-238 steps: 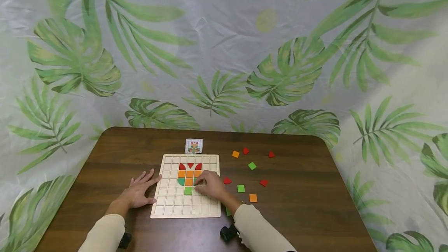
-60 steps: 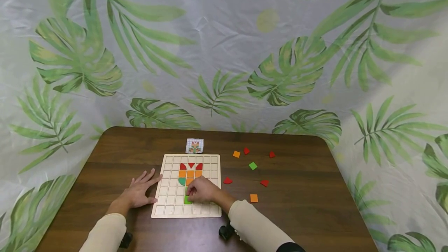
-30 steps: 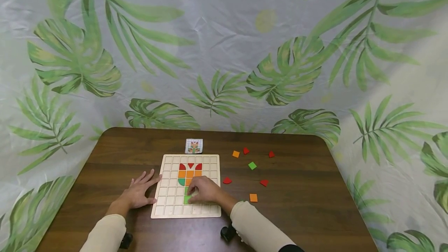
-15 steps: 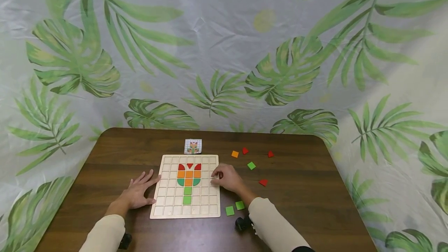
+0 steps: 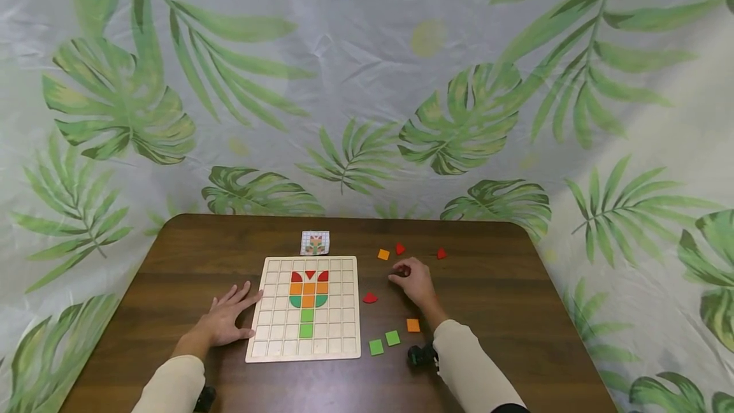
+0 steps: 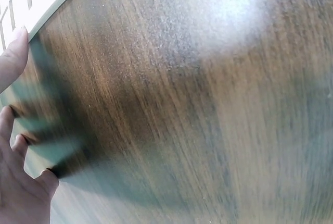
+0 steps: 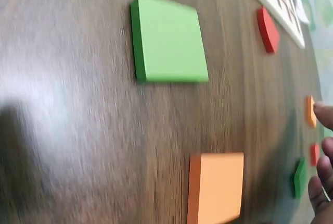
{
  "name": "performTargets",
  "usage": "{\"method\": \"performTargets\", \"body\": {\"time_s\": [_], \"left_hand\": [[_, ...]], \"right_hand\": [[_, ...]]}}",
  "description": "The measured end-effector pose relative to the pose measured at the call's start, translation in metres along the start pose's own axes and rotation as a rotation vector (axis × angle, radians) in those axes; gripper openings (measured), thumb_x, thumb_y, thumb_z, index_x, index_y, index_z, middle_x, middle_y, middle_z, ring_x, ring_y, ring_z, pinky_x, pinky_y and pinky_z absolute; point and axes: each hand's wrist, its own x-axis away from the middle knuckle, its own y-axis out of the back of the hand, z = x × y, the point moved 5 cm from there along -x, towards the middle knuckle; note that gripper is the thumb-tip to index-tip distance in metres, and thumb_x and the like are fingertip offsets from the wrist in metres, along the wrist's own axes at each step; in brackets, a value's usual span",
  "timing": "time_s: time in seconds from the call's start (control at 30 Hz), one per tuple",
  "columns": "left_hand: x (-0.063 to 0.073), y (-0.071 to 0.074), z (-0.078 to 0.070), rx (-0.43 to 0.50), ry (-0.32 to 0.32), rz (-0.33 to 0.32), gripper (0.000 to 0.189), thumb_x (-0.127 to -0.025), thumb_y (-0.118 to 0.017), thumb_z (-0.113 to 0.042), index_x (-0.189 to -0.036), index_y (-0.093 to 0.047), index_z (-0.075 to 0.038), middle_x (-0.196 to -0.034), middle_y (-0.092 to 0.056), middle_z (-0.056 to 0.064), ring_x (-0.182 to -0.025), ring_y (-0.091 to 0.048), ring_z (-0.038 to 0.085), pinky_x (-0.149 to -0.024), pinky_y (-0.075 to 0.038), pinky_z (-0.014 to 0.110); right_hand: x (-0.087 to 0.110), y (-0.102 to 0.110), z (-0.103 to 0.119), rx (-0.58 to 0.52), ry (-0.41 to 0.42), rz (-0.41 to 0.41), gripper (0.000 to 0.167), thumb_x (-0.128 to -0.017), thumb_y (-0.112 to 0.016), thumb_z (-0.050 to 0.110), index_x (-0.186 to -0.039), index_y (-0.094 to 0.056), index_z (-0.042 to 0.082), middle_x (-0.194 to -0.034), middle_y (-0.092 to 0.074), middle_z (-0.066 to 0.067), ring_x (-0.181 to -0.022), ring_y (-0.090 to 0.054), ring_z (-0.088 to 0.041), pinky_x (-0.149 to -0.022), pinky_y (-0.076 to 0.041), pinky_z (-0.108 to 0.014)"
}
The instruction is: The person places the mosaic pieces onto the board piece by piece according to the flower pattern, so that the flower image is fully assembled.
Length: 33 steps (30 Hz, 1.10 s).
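"Grip, head view?"
"Right hand [image 5: 417,282] loosely curved, tips narrowly apart; left hand [image 5: 226,320] spread, touching the board [image 5: 345,337]."
"Left wrist?"
"Thumb [image 6: 14,58] at the board's edge."
"Right wrist?"
"The green tile [image 7: 299,178] nearest the right fingers [image 7: 321,169] lies on the table [image 7: 99,146]."

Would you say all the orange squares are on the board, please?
No, a near orange square and a far one lie on the table beside the board.

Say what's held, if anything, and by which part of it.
Nothing visibly held. Left hand just touches the edge of the board; right hand looks empty.
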Motion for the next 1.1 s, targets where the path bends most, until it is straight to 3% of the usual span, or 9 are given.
{"method": "performTargets", "body": {"time_s": [0.13,0.27,0.37,0.43,0.67,0.9,1.1], "left_hand": [[0.0,0.001,0.0,0.005,0.003,-0.005,0.085,-0.075,-0.077,-0.041,-0.147,-0.041,-0.012,-0.154,-0.024,0.025,-0.139,-0.017,0.052,-0.102,-0.011,0.076],[0.0,0.003,-0.001,-0.002,-0.003,-0.014,0.085,-0.076,-0.077,-0.042,-0.146,-0.041,-0.011,-0.154,-0.024,0.025,-0.139,-0.018,0.052,-0.101,-0.012,0.076],[0.001,0.005,-0.001,-0.002,-0.005,-0.015,0.085,-0.076,-0.076,-0.042,-0.146,-0.041,-0.011,-0.154,-0.024,0.025,-0.139,-0.017,0.052,-0.101,-0.012,0.076],[0.001,0.005,-0.001,0.001,-0.006,-0.018,0.085,-0.076,-0.077,-0.041,-0.146,-0.041,-0.011,-0.154,-0.024,0.025,-0.139,-0.017,0.052,-0.101,-0.011,0.076],[0.007,0.0,0.0,-0.003,-0.024,-0.006,0.085,-0.075,-0.077,-0.045,-0.145,-0.042,-0.01,-0.152,-0.026,0.028,-0.137,-0.019,0.054,-0.099,-0.013,0.078],[0.007,-0.001,0.001,0.018,-0.014,-0.015,0.086,-0.074,-0.078,-0.043,-0.145,-0.042,-0.01,-0.153,-0.025,0.027,-0.137,-0.018,0.054,-0.099,-0.012,0.078],[0.003,0.001,0.0,0.023,-0.013,-0.014,0.086,-0.075,-0.077,-0.044,-0.146,-0.041,-0.01,-0.154,-0.024,0.026,-0.138,-0.017,0.053,-0.1,-0.011,0.077]], "right_hand": [[-0.002,0.01,-0.013,0.002,-0.079,-0.065,0.024,-0.075,-0.083,0.008,-0.095,-0.072,0.002,-0.09,-0.059,-0.012,-0.079,-0.053,-0.023,-0.071,-0.042,-0.032],[-0.004,0.016,-0.021,-0.019,-0.135,-0.077,0.034,-0.074,-0.084,0.009,-0.103,-0.071,-0.002,-0.095,-0.058,-0.016,-0.085,-0.054,-0.028,-0.075,-0.044,-0.038],[-0.004,0.017,-0.029,-0.041,-0.151,-0.071,0.039,-0.074,-0.084,0.013,-0.105,-0.069,-0.005,-0.094,-0.058,-0.016,-0.084,-0.054,-0.028,-0.075,-0.046,-0.04],[-0.004,0.016,-0.034,-0.041,-0.127,-0.083,0.039,-0.075,-0.084,0.018,-0.103,-0.068,-0.005,-0.089,-0.058,-0.013,-0.08,-0.053,-0.025,-0.073,-0.047,-0.035],[0.001,0.012,-0.036,0.034,-0.223,-0.002,0.024,-0.078,-0.077,0.003,-0.099,-0.069,-0.007,-0.085,-0.061,-0.013,-0.079,-0.055,-0.025,-0.072,-0.049,-0.04],[0.0,0.013,-0.027,0.094,-0.177,0.009,0.021,-0.077,-0.076,-0.001,-0.095,-0.068,-0.008,-0.086,-0.063,-0.015,-0.079,-0.056,-0.024,-0.073,-0.05,-0.039],[-0.003,0.016,-0.029,0.084,-0.203,0.015,0.02,-0.078,-0.074,-0.004,-0.096,-0.066,-0.007,-0.086,-0.06,-0.015,-0.079,-0.055,-0.025,-0.074,-0.05,-0.04]]}}
